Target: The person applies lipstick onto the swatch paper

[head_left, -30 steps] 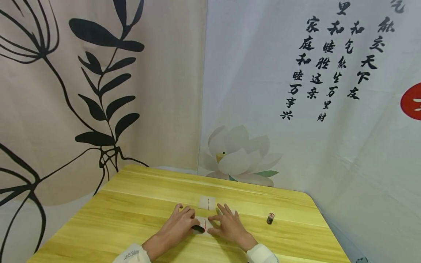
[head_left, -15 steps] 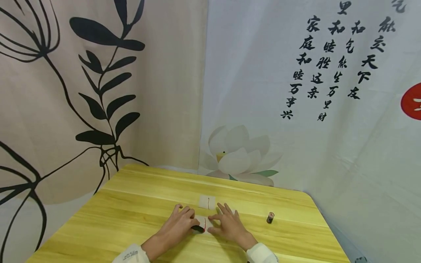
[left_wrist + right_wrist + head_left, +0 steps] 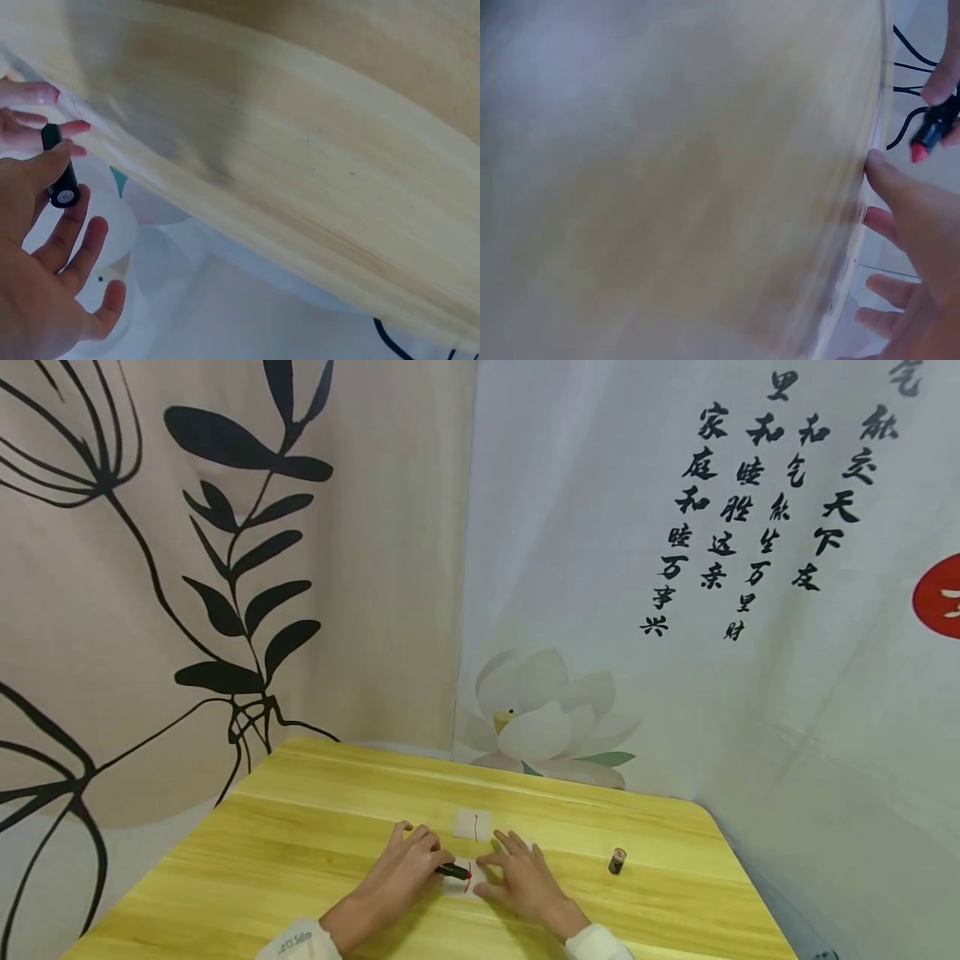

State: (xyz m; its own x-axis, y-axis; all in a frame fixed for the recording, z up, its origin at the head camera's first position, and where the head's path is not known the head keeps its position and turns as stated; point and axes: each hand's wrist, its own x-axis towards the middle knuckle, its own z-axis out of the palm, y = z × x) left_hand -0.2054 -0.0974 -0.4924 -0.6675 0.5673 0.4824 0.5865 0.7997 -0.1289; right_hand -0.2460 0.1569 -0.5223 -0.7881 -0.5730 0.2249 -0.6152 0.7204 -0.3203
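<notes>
While the red-tipped marker (image 3: pixel 454 871) is gripped in the left hand (image 3: pixel 403 870), its tip is set on the near paper (image 3: pixel 455 885), where a red mark is already seen at the tip. The near paper is pinned by the right hand (image 3: pixel 519 881), fingers spread flat and holding nothing, just right of the marker. In the left wrist view the marker (image 3: pixel 60 166) is seen held by thumb and forefinger, the other fingers loose. In the right wrist view the red tip (image 3: pixel 919 152) is shown close to the right thumb.

Step judged in hand: a red line being drawn on the near paper. Next move judged to call for a steady stroke along the paper, with the right hand kept pressed so the sheet is not dragged.

A second paper (image 3: pixel 472 823), already marked with a red line, is laid just beyond the marker. A small dark cap (image 3: pixel 617 860) is stood well right of the marker. Everything is borne by the table (image 3: pixel 300 827).
</notes>
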